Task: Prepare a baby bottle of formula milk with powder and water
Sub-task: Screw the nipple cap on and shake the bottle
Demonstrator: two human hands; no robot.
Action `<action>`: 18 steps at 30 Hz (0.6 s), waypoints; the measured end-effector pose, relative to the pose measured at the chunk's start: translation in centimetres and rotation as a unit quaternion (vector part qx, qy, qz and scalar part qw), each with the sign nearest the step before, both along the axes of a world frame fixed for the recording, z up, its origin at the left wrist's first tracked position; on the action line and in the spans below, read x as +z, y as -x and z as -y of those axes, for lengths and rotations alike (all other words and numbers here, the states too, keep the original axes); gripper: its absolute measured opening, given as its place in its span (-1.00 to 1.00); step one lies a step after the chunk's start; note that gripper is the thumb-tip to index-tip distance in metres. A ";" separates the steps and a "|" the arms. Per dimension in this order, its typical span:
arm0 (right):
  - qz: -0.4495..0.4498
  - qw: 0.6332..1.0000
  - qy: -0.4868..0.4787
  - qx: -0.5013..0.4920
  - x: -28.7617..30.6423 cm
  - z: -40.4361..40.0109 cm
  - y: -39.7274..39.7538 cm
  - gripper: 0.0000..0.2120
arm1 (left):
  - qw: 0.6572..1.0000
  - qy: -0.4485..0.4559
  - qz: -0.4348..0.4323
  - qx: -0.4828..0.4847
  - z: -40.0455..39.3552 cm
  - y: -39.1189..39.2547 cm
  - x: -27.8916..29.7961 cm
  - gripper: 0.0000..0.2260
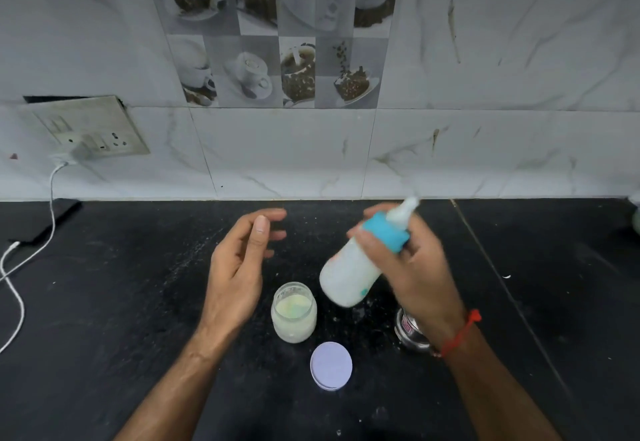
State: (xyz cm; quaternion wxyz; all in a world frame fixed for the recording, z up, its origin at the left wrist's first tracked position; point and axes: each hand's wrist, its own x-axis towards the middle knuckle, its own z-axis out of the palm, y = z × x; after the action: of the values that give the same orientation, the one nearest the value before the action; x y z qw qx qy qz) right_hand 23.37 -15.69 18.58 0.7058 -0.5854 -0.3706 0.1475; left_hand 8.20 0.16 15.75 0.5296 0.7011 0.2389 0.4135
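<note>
My right hand (412,264) grips a baby bottle (349,274) around its blue collar, above the black counter. The bottle is tilted, its teat pointing up and to the right, and it is blurred. White milk fills it. My left hand (239,264) hovers to the left of the bottle with relaxed fingers and holds nothing. Below and between the hands, an open glass jar of pale powder (294,312) stands on the counter. Its round lilac lid (331,366) lies flat in front of it.
A small steel cup (407,331) stands partly hidden under my right wrist. Powder specks dot the counter (138,302). At the far left a white cable (52,205) runs from a wall socket (93,132) to a dark phone (52,221). The tiled wall rises behind.
</note>
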 end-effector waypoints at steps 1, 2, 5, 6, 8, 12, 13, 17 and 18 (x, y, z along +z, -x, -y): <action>0.010 1.000 0.018 0.021 -0.1 0.0 0.2 -0.64 | 1.000 -0.006 0.000 -0.006 0.3 0.1 0.0 -0.67; 0.008 1.000 0.008 0.023 -0.1 0.0 0.3 -0.66 | 1.000 -0.015 -0.003 -0.014 0.5 0.2 0.0 -0.66; -0.049 0.997 -0.056 -0.026 0.6 -0.4 0.1 -0.70 | 0.999 -0.026 -0.020 -0.025 0.6 0.2 -0.2 -0.67; -0.043 0.998 -0.042 -0.027 0.5 -0.6 0.1 -0.69 | 0.999 -0.024 -0.021 -0.022 0.6 0.2 -0.2 -0.68; -0.004 1.000 0.021 -0.001 0.1 -0.7 0.4 -0.65 | 1.000 -0.024 -0.008 -0.014 0.5 0.4 0.0 -0.70; -0.046 0.994 -0.072 -0.075 0.9 -0.1 0.0 -0.67 | 0.999 -0.034 0.002 -0.006 -0.1 0.9 0.9 -0.72; -0.046 0.990 -0.089 -0.099 1.1 -0.2 -0.2 -0.69 | 1.000 -0.029 -0.008 -0.005 -0.4 1.0 0.8 -0.75; 0.004 0.996 -0.037 -0.087 0.1 -0.3 0.1 -0.73 | 1.000 0.014 0.010 0.007 -0.6 1.3 0.7 -0.78; 0.011 0.995 -0.048 -0.090 0.1 -0.2 0.2 -0.74 | 1.000 0.012 0.024 0.008 -0.5 1.4 0.9 -0.78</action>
State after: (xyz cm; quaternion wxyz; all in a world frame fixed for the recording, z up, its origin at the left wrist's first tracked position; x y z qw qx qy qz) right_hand 23.13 -15.49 18.68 0.7391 -0.5838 -0.3309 0.0587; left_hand 6.78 0.66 16.70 0.5397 0.6829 0.2369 0.4316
